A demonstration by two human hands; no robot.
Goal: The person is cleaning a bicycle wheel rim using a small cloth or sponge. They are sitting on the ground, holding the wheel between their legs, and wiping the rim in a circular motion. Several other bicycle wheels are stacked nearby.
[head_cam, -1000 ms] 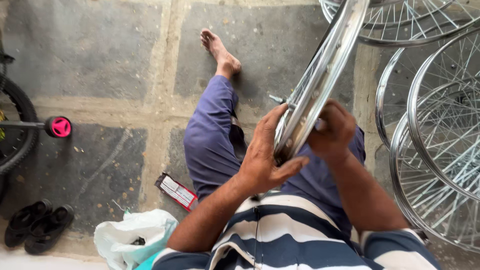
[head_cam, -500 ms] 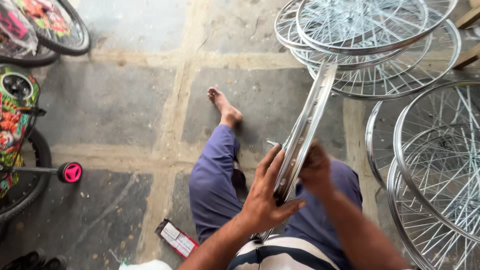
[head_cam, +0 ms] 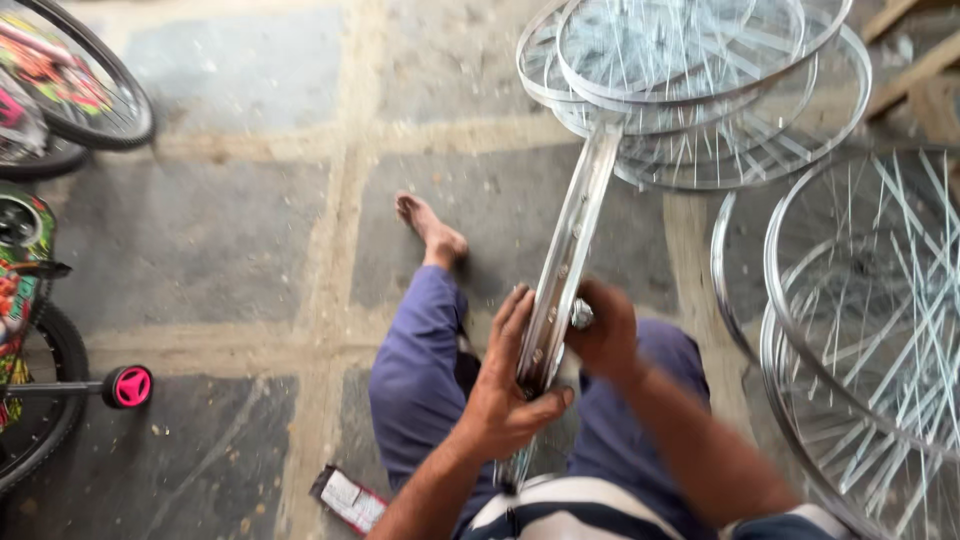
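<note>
Fingers of the left hand (head_cam: 505, 395) were wrapped around the near end of a bare metal rim (head_cam: 565, 265), thumb pressed against its underside, so that hand was clamped on the rim. The right hand (head_cam: 605, 335) was closed against the rim's other side, fingers curled over a small metal piece (head_cam: 581, 315) at the rim; what kind of piece it was could not be told. The rim stood on edge between the two hands, above the person's lap, and ran away from the body toward a stack of spoked wheels (head_cam: 700, 90) lying flat on the stone floor (head_cam: 220, 230). Its far end overlapped that stack in the view; whether they touched could not be told.

Below the hands were legs in blue trousers (head_cam: 420, 370), with one bare foot (head_cam: 430, 230) stretched out on the floor. More spoked wheels (head_cam: 860, 330) lay to the right, just beside the right forearm. A small flat packet (head_cam: 348, 497) lay on the floor by the left leg. At the left edge stood a child's bicycle (head_cam: 25, 300) with a pink training wheel (head_cam: 130, 386), well apart from the hands.
</note>
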